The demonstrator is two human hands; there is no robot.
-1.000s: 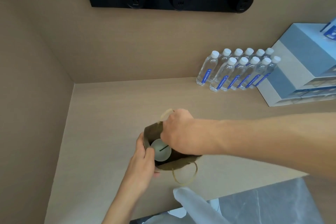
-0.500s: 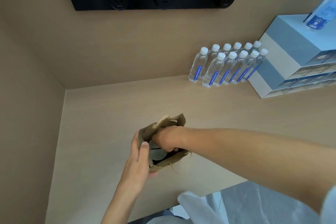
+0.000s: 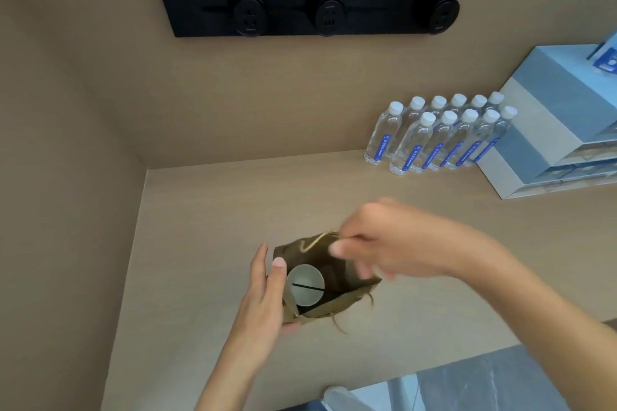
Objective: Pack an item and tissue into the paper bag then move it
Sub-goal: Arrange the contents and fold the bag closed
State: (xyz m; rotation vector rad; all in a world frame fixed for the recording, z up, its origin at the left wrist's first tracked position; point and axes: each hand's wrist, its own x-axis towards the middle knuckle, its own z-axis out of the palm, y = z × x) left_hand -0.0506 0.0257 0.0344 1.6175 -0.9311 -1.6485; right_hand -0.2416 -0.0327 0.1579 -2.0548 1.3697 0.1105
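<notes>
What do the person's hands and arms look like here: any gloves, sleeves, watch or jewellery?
Both hands are bare, with no gloves. The left hand and its forearm show no sleeve, watch or ring; one short, unpainted fingernail is visible. The right hand is motion-blurred, so small details cannot be told, but its forearm is uncovered and no watch or bracelet shows at the wrist.

We find the counter [image 3: 207,217] bare across the left and centre of the frame. At centre, the paper bag [image 3: 329,280] stands with its mouth open; the left hand [image 3: 263,304] blocks its left side and the right hand [image 3: 394,243] covers its right and upper rim. At right, two rows of water bottles [image 3: 434,140] and stacked boxes [image 3: 551,130] close the far counter. Side and rear walls bound the space.
</notes>
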